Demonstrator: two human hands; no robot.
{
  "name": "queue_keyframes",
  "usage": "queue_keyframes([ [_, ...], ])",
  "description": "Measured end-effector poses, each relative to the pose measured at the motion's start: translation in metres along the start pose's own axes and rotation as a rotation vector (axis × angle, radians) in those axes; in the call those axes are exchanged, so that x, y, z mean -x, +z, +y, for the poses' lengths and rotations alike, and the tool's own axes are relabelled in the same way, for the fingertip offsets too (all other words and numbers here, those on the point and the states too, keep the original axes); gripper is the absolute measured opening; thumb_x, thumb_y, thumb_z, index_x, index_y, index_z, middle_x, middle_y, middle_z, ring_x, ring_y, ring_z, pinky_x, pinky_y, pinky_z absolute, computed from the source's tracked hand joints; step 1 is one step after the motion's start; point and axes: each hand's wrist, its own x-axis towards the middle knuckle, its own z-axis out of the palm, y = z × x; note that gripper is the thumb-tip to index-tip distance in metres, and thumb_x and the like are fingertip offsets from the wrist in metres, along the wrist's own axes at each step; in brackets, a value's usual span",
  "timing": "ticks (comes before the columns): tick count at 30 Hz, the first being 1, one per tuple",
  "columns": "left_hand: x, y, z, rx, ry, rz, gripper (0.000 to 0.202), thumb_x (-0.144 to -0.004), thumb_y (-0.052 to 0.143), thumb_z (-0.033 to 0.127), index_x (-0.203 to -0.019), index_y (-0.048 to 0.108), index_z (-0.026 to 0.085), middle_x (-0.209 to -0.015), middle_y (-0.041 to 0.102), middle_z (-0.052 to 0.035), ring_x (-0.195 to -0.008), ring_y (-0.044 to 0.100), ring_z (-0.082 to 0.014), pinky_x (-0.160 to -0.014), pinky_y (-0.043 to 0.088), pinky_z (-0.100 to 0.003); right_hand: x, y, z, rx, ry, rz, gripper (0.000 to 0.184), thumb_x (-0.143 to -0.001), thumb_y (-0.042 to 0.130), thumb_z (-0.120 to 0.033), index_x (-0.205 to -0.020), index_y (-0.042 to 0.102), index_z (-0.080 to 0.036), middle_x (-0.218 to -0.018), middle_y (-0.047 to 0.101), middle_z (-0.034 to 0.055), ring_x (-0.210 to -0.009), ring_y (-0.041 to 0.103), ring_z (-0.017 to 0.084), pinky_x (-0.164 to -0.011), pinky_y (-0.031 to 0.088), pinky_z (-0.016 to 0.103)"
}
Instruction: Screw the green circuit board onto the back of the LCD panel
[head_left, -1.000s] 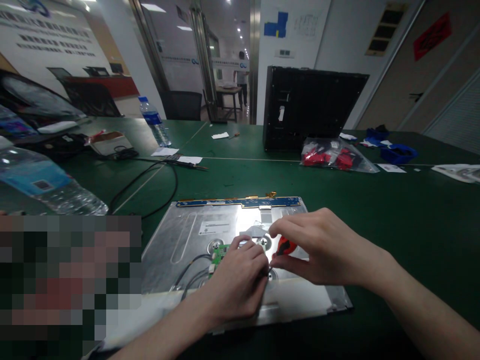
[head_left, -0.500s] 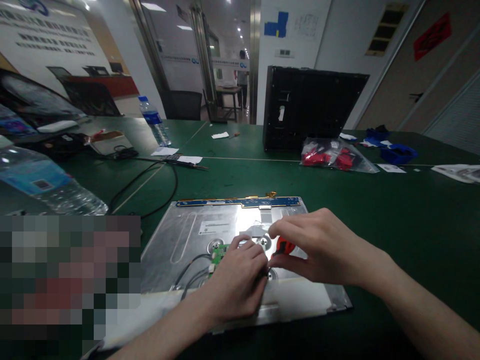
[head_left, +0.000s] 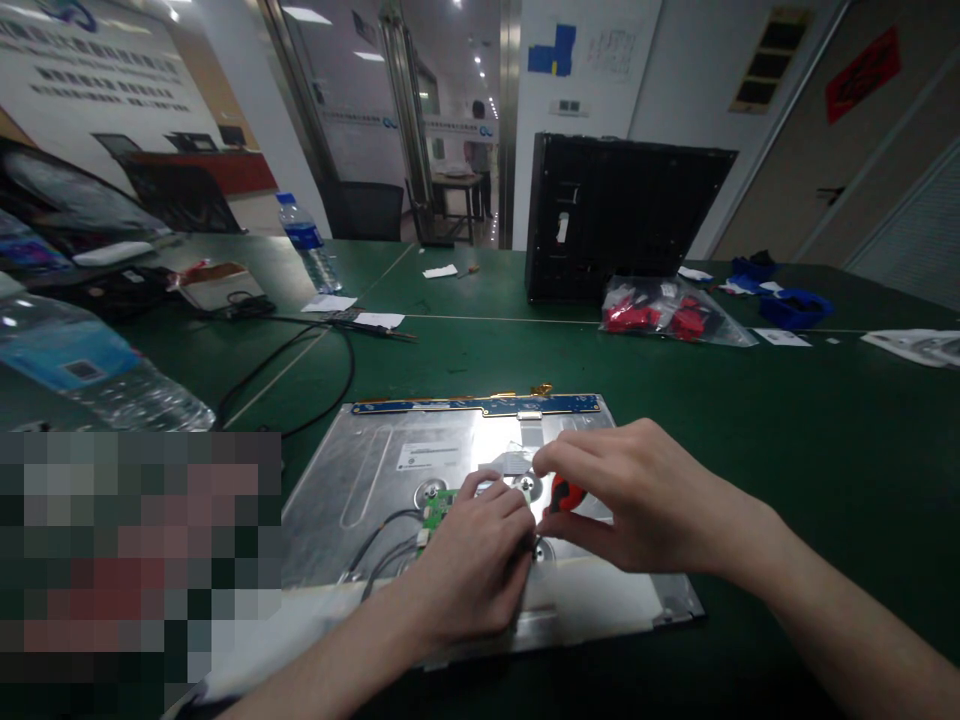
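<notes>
A silver LCD panel point(head_left: 375, 440) lies back side up on the table, with a blue circuit strip point(head_left: 450, 405) along its far edge. Near its middle is a green circuit board point(head_left: 437, 510), with dark cables point(head_left: 394, 553) leading off its left side. My left hand point(head_left: 480, 550) rests over the board with curled fingers; whatever is under the fingertips is hidden. My right hand point(head_left: 637, 490) is closed on a red and black screwdriver point(head_left: 568, 495), its handle between thumb and fingers. The tool's tip is hidden beside my left fingers.
A black monitor housing point(head_left: 622, 215) stands at the back, with a clear bag of red parts point(head_left: 664, 312) before it. Water bottles point(head_left: 307, 245), a black cable point(head_left: 352, 370) and paper slips lie leftward. Blue items point(head_left: 795, 305) are at right. A person point(head_left: 480, 160) stands beyond the glass door.
My right hand has shifted very slightly left, and the screwdriver handle shows a little more black. My left hand and the panel stay put.
</notes>
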Motion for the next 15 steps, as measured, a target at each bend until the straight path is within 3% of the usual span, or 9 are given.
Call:
queue_keyframes([
  [6,-0.0003,-0.0005,0.0007,0.006,-0.015,-0.03,0.013,-0.078,0.051,0.015,-0.088,0.058,0.019,-0.09,0.063,-0.0059,-0.089,0.055,-0.0244,-0.095,0.034,-0.048,-0.0014,-0.0026,-0.0003,-0.054,-0.004,-0.037,0.02,-0.083,0.052,-0.016,-0.102,0.051,-0.016,-0.088,0.06,0.0015,-0.067,0.048,0.012,-0.055,0.03,0.026],
  [10,0.0001,0.0,0.0007,0.006,-0.009,0.004,0.012,-0.078,0.051,0.016,-0.087,0.058,0.019,-0.092,0.063,-0.0063,-0.09,0.055,-0.0244,-0.094,0.034,-0.047,-0.0008,0.0017,-0.0003,0.019,0.004,0.025,0.011,-0.087,0.053,-0.024,-0.096,0.052,-0.017,-0.082,0.061,0.0008,-0.064,0.049,0.013,-0.053,0.027,0.026],
  [15,0.0004,0.0006,0.0003,-0.009,-0.003,-0.014,0.009,-0.078,0.05,0.016,-0.084,0.057,0.019,-0.088,0.062,-0.0049,-0.087,0.055,-0.0232,-0.094,0.033,-0.046,0.001,-0.0069,-0.0011,-0.061,0.007,-0.051,0.013,-0.083,0.057,-0.024,-0.094,0.053,-0.017,-0.083,0.061,0.0014,-0.069,0.049,0.013,-0.057,0.031,0.026],
])
